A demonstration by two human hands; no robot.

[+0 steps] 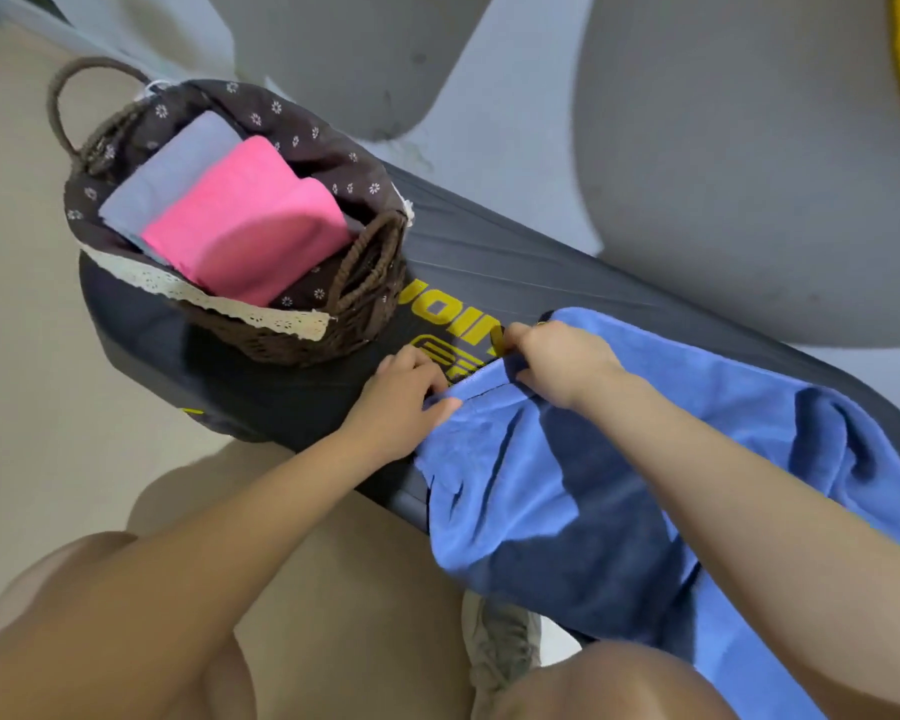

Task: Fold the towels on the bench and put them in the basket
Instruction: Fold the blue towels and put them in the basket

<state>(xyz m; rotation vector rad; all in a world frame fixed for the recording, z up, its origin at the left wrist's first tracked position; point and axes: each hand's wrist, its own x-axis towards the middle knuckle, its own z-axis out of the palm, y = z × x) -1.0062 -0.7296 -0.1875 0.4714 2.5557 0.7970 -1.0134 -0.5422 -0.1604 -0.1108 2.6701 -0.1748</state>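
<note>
- Blue towel spread rumpled on dark bench, near part hanging over the front edge twd the knees; bulk runs from the hands out to 4 o'clock, long axis along the bench.
- Left hand pinching towel's end edge, thumb on top, fingers curled under.
- Right hand just beside at 2 o'clock of the left, clenched on the same edge w/ fabric bunched in the fingers.
- Both grips at the towel's 10 o'clock end; rest of cloth trails away behind the wrists, so next fold prob. carries this end back twd 4 o'clock – a guess only.
- Wicker basket at 10 o'clock of the hands, on the bench end, well apart from towel; left hand nearer to it.
- Inside basket: folded pink towel on top, pale lilac towel under & behind it; brown floral liner w/ lace trim.
- Blue one not yet folded.
</note>
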